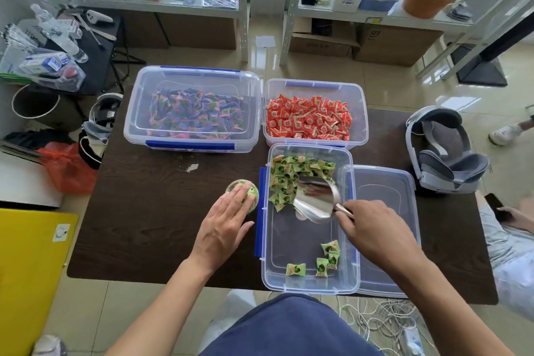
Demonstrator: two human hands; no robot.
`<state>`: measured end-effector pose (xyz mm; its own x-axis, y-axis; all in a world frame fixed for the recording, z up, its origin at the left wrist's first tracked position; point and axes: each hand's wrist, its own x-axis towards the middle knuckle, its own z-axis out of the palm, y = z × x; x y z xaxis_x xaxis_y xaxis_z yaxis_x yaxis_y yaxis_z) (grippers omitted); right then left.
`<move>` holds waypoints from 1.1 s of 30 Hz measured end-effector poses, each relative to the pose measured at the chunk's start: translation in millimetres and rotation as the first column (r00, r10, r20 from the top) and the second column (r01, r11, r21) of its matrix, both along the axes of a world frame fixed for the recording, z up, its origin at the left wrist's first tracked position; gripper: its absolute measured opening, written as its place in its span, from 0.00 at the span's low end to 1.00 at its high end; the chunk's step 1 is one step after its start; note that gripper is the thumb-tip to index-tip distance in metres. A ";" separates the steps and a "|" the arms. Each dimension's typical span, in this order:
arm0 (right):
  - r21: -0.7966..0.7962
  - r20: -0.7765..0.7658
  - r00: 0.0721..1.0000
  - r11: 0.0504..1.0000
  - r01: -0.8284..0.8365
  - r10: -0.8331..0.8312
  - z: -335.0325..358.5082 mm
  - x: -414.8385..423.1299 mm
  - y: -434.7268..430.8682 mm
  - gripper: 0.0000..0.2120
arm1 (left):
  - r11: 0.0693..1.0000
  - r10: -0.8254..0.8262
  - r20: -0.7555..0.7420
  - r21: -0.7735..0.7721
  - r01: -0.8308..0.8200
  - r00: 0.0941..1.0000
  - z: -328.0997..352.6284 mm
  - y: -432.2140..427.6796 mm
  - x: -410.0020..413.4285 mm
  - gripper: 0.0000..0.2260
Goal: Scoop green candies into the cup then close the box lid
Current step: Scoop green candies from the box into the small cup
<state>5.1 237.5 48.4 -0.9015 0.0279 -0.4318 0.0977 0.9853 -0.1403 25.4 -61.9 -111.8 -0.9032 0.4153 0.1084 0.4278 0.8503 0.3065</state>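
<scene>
Gripping the handle of a metal scoop [316, 199], the right hand [372, 233] reached into the open clear box [309, 283] at the near edge of the table [150, 228], with the scoop's bowl against the heap of green candies [291, 179] piled at the box's far end. A few loose green candies lay at its near end. The left hand [224, 224] rested flat, fingers spread, over the small cup [245, 191] just left of the box; green wrappers showed inside the cup. The box's lid [384, 228] lay beside it on the right. Further back stood a box of red candies [309, 121] and, to its left, a lidded box of purple candies [196, 115]. A headset [445, 159] sat near the right edge.
</scene>
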 end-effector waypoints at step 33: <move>-0.360 0.645 0.597 0.500 0.788 -0.476 -149.0 58.0 0.5 0.13 | 0.902 0.012 0.270 -0.419 0.106 0.963 23.4 19.1 -45.1 0.21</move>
